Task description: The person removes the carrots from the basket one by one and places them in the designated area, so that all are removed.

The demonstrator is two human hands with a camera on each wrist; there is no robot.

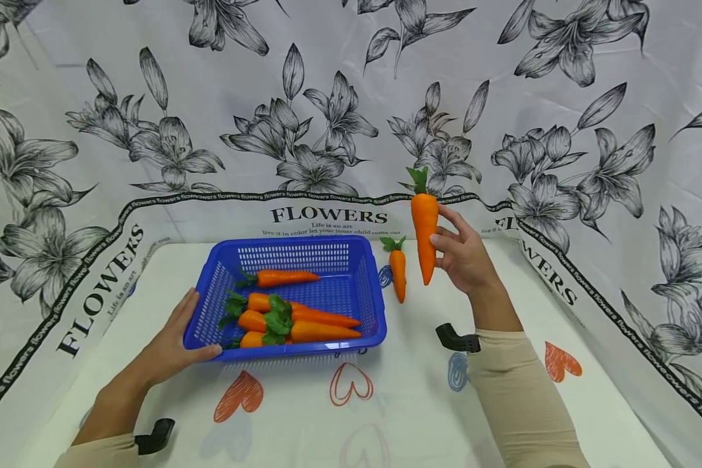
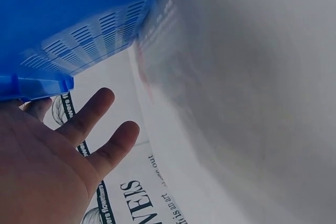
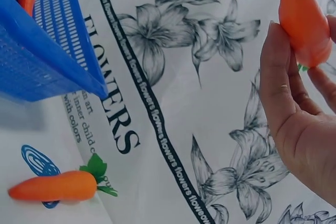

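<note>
My right hand (image 1: 465,250) holds a toy carrot (image 1: 424,234) upright in the air, pinched between thumb and fingers, its green leaves at the top. In the right wrist view its orange tip end faces the camera. My left hand (image 1: 166,344) rests at the near left corner of a blue plastic basket (image 1: 371,305), thumb along the front rim. The left wrist view shows straight, spread fingers (image 2: 113,148) beside the basket wall. Several carrots (image 1: 324,331) lie in the basket, mostly toward its near side. Another carrot (image 1: 398,273) lies on the table, right of the basket.
The white table (image 1: 409,403) bears printed red hearts and blue scribbles. Behind and along both sides hangs a white curtain (image 1: 339,65) with black lilies and lettering. Each wrist wears a black camera mount (image 1: 457,339).
</note>
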